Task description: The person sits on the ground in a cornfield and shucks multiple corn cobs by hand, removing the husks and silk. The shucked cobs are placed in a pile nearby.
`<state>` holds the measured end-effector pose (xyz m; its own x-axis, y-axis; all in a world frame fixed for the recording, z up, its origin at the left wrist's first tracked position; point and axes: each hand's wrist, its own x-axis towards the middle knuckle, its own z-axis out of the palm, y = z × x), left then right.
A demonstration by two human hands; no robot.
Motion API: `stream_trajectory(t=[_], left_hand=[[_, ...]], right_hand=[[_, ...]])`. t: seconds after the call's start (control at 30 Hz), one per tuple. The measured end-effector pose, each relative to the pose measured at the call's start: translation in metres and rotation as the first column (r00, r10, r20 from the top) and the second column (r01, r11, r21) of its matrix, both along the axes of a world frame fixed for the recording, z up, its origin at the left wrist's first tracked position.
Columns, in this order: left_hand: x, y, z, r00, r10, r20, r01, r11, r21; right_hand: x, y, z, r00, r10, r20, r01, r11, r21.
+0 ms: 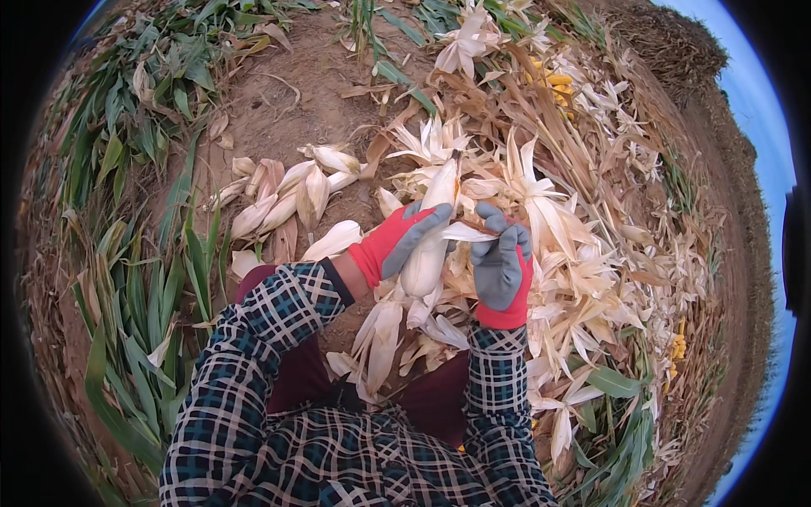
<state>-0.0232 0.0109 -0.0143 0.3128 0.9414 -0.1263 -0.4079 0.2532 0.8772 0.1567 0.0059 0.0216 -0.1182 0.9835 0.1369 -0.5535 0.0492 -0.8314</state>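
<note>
Blue sky (762, 101) peeks in at the right edge, and brown dirt (279, 106) lies under things out in this field. On our right we see a big heap of dry husks (583, 283), pale and crinkly like old paper. Long green leaves (135, 372) lie on our left. A little bunch of ears (274, 207), all in their husks, sits on the dirt ahead and to the left of our hands.

Our left hand (404, 242), in a red and gray glove, has its fingers closed on one fat ear of corn (425, 275). That ear is between our two hands, in front of our body. Our right hand (503, 279) has its fingers pinched on a loose strip of husk (463, 232) that sticks out from the ear.

We think this is the peeling part, near its start, because most of the ear is covered. We guess the next move calls for a tight hold on the left and a good pull on the right.

Our ear looks creamy white, smooth and plump. Near its far end we spot a small orange streak (459, 188), and its tip (457, 155) is dark
</note>
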Motion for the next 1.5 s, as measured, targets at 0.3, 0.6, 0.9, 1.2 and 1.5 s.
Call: stream_trajectory(t=[0.3, 0.6, 0.9, 1.2, 1.5], left_hand=[[-0.061, 0.055, -0.012, 0.837, 0.475, 0.273, -0.438, 0.879, -0.188], [-0.118, 0.046, 0.036, 0.748, 0.570, 0.339, -0.593, 0.804, -0.041], [-0.041, 0.020, 0.034, 0.858, 0.079, 0.507, -0.165, 0.978, 0.127], [-0.021, 0.015, 0.023, 0.987, 0.100, 0.124, -0.127, 0.965, 0.229], [-0.004, 0.015, -0.011, 0.995, 0.063, 0.084, -0.064, 0.998, 0.017]], right_hand=[[-0.054, -0.058, -0.013, 0.527, 0.845, 0.090, -0.668, 0.477, -0.571], [0.020, -0.037, -0.095, 0.299, 0.137, 0.944, -0.119, 0.987, -0.106], [-0.026, -0.038, -0.017, 0.912, 0.286, 0.293, -0.248, 0.956, -0.160], [-0.030, -0.035, -0.025, 0.895, 0.310, 0.321, -0.202, 0.923, -0.327], [-0.015, -0.025, -0.010, 0.601, 0.073, 0.796, -0.108, 0.994, -0.009]])
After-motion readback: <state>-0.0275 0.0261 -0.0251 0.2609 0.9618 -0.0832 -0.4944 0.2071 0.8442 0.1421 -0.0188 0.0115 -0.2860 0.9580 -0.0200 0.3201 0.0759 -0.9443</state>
